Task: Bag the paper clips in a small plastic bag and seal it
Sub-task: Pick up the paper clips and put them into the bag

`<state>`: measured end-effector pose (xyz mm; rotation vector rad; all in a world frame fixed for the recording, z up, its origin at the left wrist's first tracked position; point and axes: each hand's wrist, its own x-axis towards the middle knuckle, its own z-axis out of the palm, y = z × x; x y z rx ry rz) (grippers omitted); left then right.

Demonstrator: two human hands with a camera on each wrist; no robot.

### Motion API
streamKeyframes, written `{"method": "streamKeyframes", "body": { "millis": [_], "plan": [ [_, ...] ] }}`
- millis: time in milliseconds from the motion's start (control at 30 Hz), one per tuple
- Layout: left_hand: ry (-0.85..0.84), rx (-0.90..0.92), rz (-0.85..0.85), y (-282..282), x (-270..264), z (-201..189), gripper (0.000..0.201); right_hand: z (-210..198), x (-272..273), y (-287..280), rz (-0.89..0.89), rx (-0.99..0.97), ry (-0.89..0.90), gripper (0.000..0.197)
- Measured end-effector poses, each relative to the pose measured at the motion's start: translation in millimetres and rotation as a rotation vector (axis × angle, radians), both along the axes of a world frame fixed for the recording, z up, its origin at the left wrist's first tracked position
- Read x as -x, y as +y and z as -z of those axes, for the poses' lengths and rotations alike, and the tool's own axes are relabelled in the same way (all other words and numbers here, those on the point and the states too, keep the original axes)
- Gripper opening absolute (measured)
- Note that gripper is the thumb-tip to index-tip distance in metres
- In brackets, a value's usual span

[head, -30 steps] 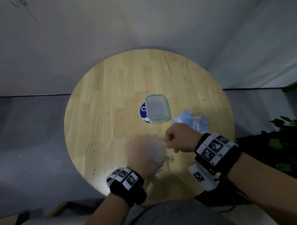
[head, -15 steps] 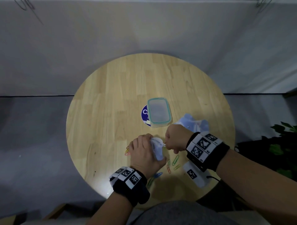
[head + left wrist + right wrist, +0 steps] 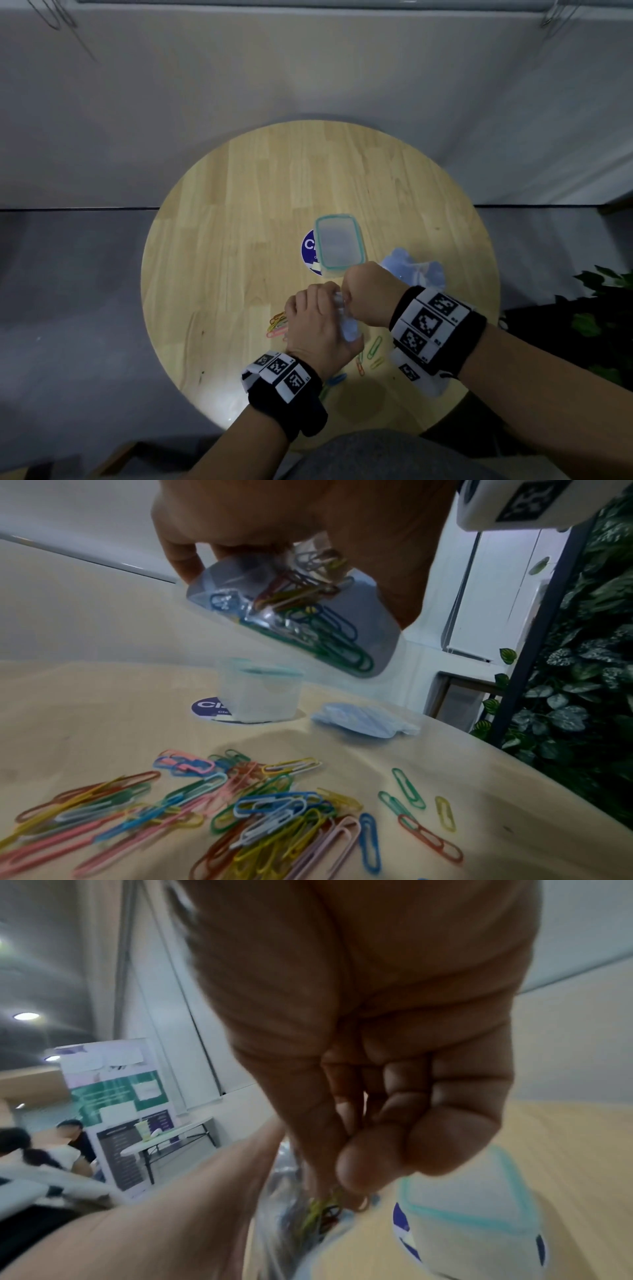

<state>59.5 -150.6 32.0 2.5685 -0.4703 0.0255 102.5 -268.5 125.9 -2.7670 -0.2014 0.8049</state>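
My left hand grips a small clear plastic bag just above the round wooden table. In the left wrist view the bag hangs tilted from my fingers with several coloured paper clips inside. My right hand is pressed against the bag's mouth, fingers curled. In the right wrist view its fingertips pinch paper clips at the bag's opening. A heap of loose coloured paper clips lies on the table under the bag, and some show on either side of my hands.
A clear lidded box with a teal rim stands on a blue round sticker behind my hands. A crumpled pile of bluish plastic bags lies to its right. Green plant leaves stand beyond the table's right edge.
My left hand has steadied with the bag. My right hand has closed in from the right until it touches the bag's mouth.
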Motion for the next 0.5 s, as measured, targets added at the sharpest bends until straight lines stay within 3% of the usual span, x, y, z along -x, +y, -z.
{"method": "streamKeyframes", "body": {
  "millis": [100, 200, 267, 333, 400, 500],
  "plan": [
    [0.047, 0.089, -0.065, 1.0, 1.3, -0.2, 0.075, -4.7, -3.7, -7.6, 0.143, -0.217, 0.090, 0.015],
    [0.102, 0.138, -0.149, 11.6, -0.7, 5.1, 0.077, -6.0, -5.5, -22.4, 0.407, -0.467, 0.090, 0.011],
    [0.134, 0.151, -0.200, 22.2, -4.3, 5.8, 0.077, 7.4, -0.6, -35.2, 0.523, -0.482, 0.070, 0.011],
    [0.131, 0.169, -0.184, 33.4, -5.6, 5.2, 0.076, 31.1, 14.7, -45.1, 0.409, -0.313, 0.112, 0.014],
    [0.115, 0.260, -0.185, 40.0, -5.5, -2.5, 0.077, 62.8, 38.5, -50.9, 0.246, -0.122, 0.230, 0.036],
    [0.131, 0.484, -0.176, 43.2, 0.9, -14.2, 0.062, 102.0, 73.5, -49.0, 0.160, -0.055, 0.319, 0.063]
  ]
}}
